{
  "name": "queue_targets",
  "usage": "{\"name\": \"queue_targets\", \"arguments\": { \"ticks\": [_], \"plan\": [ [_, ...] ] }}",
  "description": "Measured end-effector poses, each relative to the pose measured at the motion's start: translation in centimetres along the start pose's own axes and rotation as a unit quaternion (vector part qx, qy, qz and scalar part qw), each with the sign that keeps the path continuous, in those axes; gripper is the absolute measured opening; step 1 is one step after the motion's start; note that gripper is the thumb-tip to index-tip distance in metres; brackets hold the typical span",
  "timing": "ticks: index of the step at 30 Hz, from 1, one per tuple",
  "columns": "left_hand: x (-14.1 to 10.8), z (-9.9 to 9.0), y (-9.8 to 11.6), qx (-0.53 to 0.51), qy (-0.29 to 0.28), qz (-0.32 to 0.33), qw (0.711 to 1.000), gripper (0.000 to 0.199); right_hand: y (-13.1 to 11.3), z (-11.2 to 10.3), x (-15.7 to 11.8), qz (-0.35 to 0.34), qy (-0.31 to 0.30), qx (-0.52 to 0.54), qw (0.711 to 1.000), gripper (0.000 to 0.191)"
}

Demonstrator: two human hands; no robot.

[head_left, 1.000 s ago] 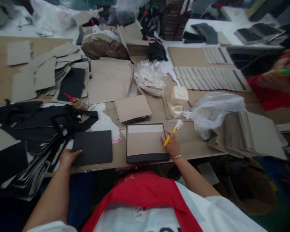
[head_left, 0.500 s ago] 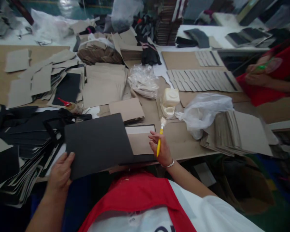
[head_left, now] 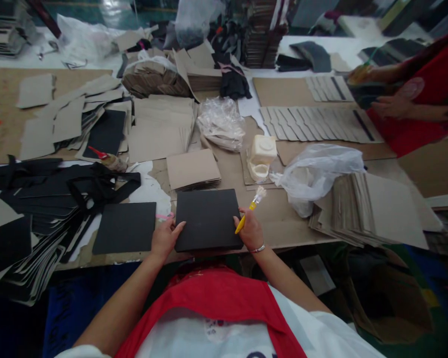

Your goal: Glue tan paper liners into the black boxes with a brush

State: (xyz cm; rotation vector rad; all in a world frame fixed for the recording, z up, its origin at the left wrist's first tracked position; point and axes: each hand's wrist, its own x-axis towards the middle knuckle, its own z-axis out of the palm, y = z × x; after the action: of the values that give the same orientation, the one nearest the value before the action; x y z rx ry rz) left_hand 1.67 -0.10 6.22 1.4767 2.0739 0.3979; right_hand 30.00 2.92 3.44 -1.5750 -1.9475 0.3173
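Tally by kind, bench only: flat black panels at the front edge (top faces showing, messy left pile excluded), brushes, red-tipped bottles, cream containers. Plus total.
Black panels, middle panel and left panel: 2
Brushes, the yellow brush: 1
Red-tipped bottle: 1
Cream container: 1
Total: 5

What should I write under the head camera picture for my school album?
Two hands, left and right, square a black board while the right also holds a yellow brush.
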Motion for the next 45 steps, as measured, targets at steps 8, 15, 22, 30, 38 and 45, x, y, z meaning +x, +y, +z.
{"name": "queue_targets", "arguments": {
  "ticks": [8, 15, 22, 30, 38, 45],
  "plan": [
    [0.4, -0.2, -0.9, 0.066, 0.046, 0.012, 0.997, 0.031, -0.2, -1.5, 0.6, -0.035, -0.090, -0.126, 0.987, 0.031],
    [4.4, -1.1, 3.7, 0.075, 0.119, 0.220, 0.965, 0.027, -2.4, -5.0, 9.7, 0.014, -0.010, 0.037, 0.999, 0.047],
    [12.6, 2.3, 10.0, 0.164, -0.042, 0.212, 0.963, 0.055, -9.8, 5.7, 22.0, 0.113, -0.239, 0.307, 0.914, 0.029],
    [16.0, 3.2, 8.9, 0.164, -0.123, 0.131, 0.970, 0.058, -10.7, 14.0, 24.9, 0.091, -0.358, 0.258, 0.893, 0.015],
    [17.1, 3.2, 9.4, 0.182, -0.101, 0.150, 0.967, 0.049, -8.9, 16.3, 29.2, 0.155, -0.231, 0.261, 0.924, 0.016],
    [18.3, 2.3, 10.3, 0.196, -0.111, 0.142, 0.964, 0.042, -1.4, 11.8, 30.4, 0.220, -0.139, 0.215, 0.941, 0.017]
  ]
}}
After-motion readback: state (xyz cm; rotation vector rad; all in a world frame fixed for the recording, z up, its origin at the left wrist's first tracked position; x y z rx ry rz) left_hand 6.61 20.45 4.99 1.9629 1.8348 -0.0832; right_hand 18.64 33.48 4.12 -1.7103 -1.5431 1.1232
